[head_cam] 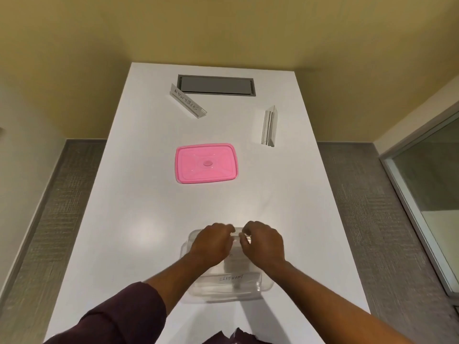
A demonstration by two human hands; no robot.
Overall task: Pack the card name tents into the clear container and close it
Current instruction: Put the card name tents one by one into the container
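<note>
The clear container (198, 290) stands near the table's front edge, lidless. Inside lies a name tent marked ELEPHANT (232, 278). Both hands hover over the container's far half. My left hand (211, 244) and my right hand (264, 242) pinch the ends of another name tent (237, 235), mostly hidden by the fingers. The pink lid (206, 163) lies flat in the table's middle. A tent marked SUPERMAN (187, 100) rests at the far left, and a third tent (269, 125) lies at the far right.
A grey cable hatch (216, 85) is set into the white table (139, 219) at its far end. Yellow walls surround the table, grey carpet lies on both sides, and a glass partition (427, 189) stands at right.
</note>
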